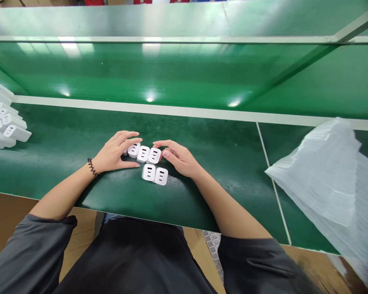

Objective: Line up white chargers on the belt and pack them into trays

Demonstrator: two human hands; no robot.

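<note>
Several small white charger blocks, each with three dark slots on its face, stand in a row on the green table. Two more white chargers stand just in front of that row. My left hand curves around the row's left end, fingers touching the leftmost block. My right hand curves around the right end, fingertips on the rightmost block. Both hands press the row from its two sides. A black coiled band sits on my left wrist.
A heap of the same white chargers lies at the table's far left. A stack of white translucent bags covers the right side. A raised green shelf runs behind the work strip. Brown cardboard shows below the table's front edge.
</note>
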